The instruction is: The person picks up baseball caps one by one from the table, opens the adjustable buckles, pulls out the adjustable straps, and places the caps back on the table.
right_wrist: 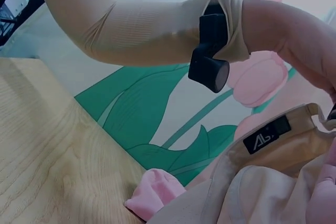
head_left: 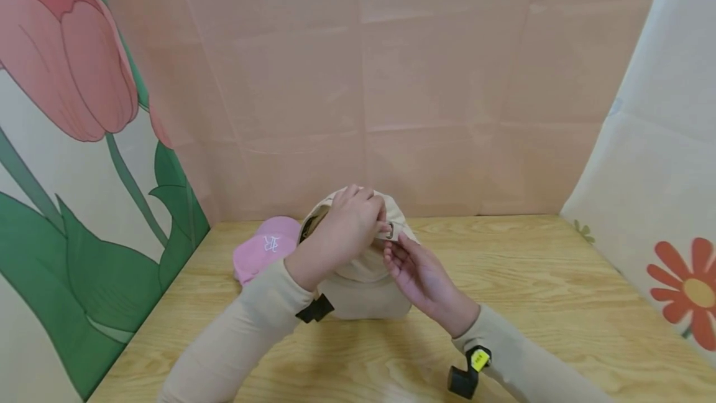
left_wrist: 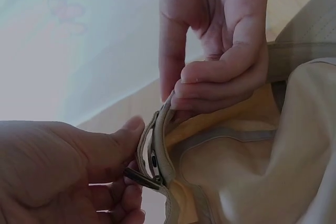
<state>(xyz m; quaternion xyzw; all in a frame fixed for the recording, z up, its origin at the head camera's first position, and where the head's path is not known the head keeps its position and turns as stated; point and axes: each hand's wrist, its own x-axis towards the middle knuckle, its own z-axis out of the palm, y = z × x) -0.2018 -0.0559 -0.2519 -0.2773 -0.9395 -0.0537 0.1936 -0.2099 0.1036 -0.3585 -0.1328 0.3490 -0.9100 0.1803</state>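
Observation:
A beige cap (head_left: 369,300) stands on the table, its brim toward me and its back opening facing left. My left hand (head_left: 355,219) reaches over it and pinches the back strap beside a small metal buckle (left_wrist: 143,178). Close by, my right hand (head_left: 419,275) holds the strap's other side between thumb and curled fingers. In the left wrist view the strap (left_wrist: 167,150) bows out between both hands. A black label (right_wrist: 266,135) shows inside the cap's band in the right wrist view.
A pink cap (head_left: 268,247) with a white embroidered mark lies on the wooden table (head_left: 503,266), left of the beige one. A plain pinkish sheet (head_left: 358,79) hangs behind. Printed flower sheets (head_left: 67,67) stand at both sides.

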